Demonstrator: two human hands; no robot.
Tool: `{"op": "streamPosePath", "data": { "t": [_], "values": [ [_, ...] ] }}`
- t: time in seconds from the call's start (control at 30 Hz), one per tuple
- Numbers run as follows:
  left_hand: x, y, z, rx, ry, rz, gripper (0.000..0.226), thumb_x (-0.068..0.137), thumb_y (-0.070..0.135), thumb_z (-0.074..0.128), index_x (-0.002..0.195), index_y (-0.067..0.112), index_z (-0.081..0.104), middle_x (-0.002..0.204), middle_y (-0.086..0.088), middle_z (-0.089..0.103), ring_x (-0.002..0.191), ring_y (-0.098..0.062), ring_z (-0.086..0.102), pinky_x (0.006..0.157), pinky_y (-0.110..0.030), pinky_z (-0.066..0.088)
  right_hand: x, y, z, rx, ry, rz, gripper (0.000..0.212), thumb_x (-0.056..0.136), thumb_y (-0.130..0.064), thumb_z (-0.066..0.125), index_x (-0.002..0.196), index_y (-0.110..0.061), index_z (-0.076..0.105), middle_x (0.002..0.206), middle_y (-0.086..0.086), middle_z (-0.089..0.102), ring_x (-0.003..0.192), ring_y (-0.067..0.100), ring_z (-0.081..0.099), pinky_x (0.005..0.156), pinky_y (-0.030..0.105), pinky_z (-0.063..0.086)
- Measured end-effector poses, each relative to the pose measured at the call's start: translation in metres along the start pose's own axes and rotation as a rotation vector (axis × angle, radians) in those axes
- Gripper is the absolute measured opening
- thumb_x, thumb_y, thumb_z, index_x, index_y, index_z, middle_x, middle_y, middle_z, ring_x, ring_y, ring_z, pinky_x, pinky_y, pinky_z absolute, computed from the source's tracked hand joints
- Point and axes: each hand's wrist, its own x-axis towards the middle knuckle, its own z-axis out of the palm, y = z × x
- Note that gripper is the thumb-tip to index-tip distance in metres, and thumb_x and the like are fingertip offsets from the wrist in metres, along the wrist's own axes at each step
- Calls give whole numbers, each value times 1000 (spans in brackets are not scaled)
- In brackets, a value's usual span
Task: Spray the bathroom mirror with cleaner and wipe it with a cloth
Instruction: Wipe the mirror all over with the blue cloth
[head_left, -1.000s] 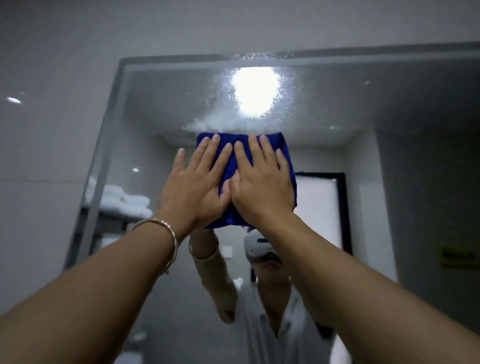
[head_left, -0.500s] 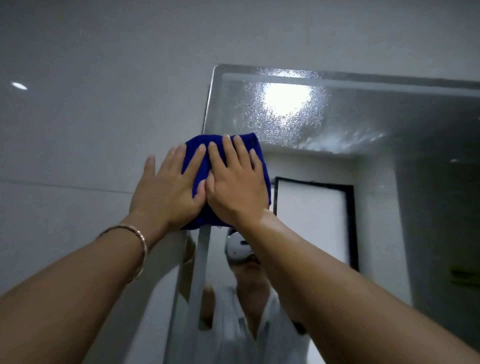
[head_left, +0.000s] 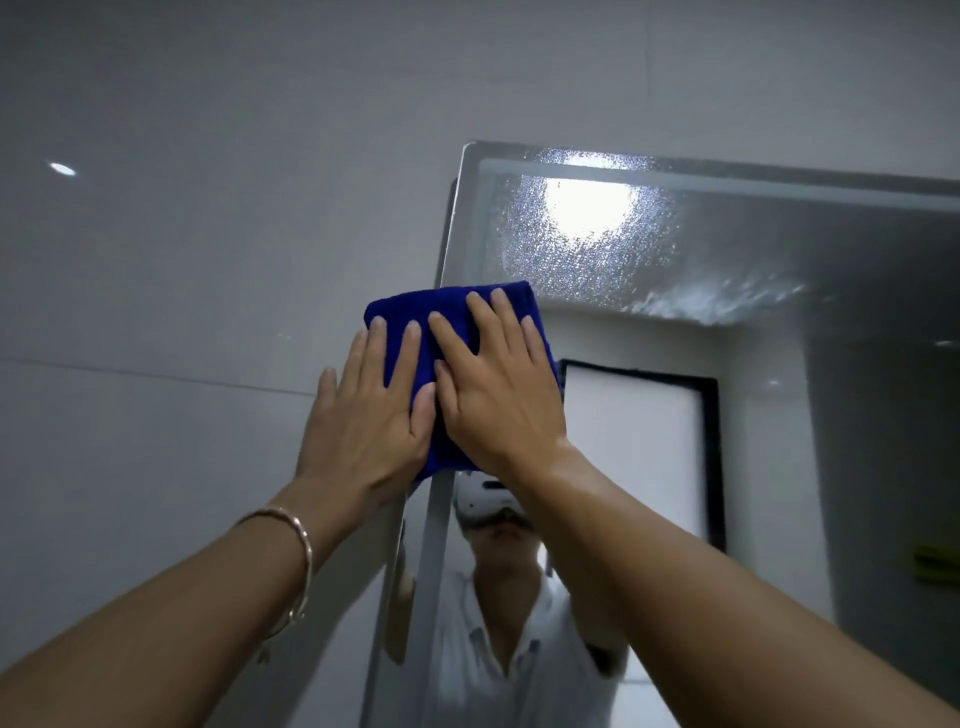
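The left hand (head_left: 363, 421), a bracelet (head_left: 304, 540) on its wrist, is lying flat with straight, spread fingers. Its outer fingers are reaching over the tiled wall (head_left: 182, 312) and its inner ones are pressing the folded blue cloth (head_left: 400, 317). The cloth is straddling the left edge of the mirror (head_left: 857, 249), part over the wall and part on the glass. The right hand (head_left: 501, 400) is pressing flat on the cloth's right half, with its fingers straight and curling round nothing. The unwiped spray droplets (head_left: 587, 249) are sitting above and to the right of the cloth, just past its top right corner, and a wet smear (head_left: 717, 304) is trailing farther right. The coming stroke is probably heading up and rightward, with the right hand, being nearer, leading.
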Motion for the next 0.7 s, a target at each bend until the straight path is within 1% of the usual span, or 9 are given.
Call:
{"op": "streamPosePath", "data": {
  "t": [0.1,0.2,0.27,0.33,0.43,0.47,0.6,0.63,0.7],
  "values": [
    [-1,16,-1,-66,-13,21,63,82,53,-8,137,28,-23,156,-8,-17,144,-22,-11,114,-39,1,-8,12,-5,10,20,-4,54,90,-31,26,135,-14,51,143,18,44,137,34,34,111,47,24],
    [0,39,2,-15,2,73,64,83,51,-7,139,24,-22,151,-8,-25,142,-23,-17,112,-39,-6,-22,33,-13,-10,11,13,54,90,-30,27,136,-13,49,144,17,43,138,33,34,112,46,23],
    [0,56,5,14,16,107,64,85,49,-6,141,22,-20,149,-8,-25,142,-24,-18,113,-39,-7,-32,48,-19,-23,8,38,54,91,-30,27,138,-13,47,146,17,41,139,33,32,112,45,21],
    [-3,75,11,31,41,146,64,89,47,1,145,18,-10,153,-12,-15,143,-26,-11,114,-42,-2,-46,64,-24,-39,18,70,53,92,-31,28,139,-14,46,147,17,40,139,33,31,112,45,20],
    [-16,92,21,53,99,190,62,93,40,17,147,10,12,153,-20,12,142,-33,12,111,-49,14,-69,74,-27,-57,33,108,51,93,-31,30,140,-16,45,148,15,39,140,31,30,112,44,19],
    [-21,95,24,66,110,201,61,94,39,20,146,8,16,152,-22,17,141,-34,17,110,-51,17,-77,74,-28,-46,35,119,52,93,-31,31,141,-16,44,148,14,38,140,31,29,112,44,18],
    [-40,87,28,123,87,250,62,94,41,21,146,9,20,153,-21,18,141,-35,20,113,-52,16,-106,65,-26,62,22,156,56,92,-33,31,145,-15,36,154,11,27,145,26,14,118,43,8],
    [-42,83,26,144,77,268,62,93,42,21,146,10,21,153,-20,19,141,-35,21,113,-52,15,-112,61,-24,59,22,157,57,92,-33,33,145,-15,36,155,11,26,145,25,12,118,43,7],
    [-42,77,23,180,52,295,63,93,44,21,146,11,23,153,-19,20,140,-34,22,111,-52,14,-115,57,-20,11,38,145,57,90,-33,35,144,-13,39,153,12,29,144,27,17,116,44,11]
  ]
}}
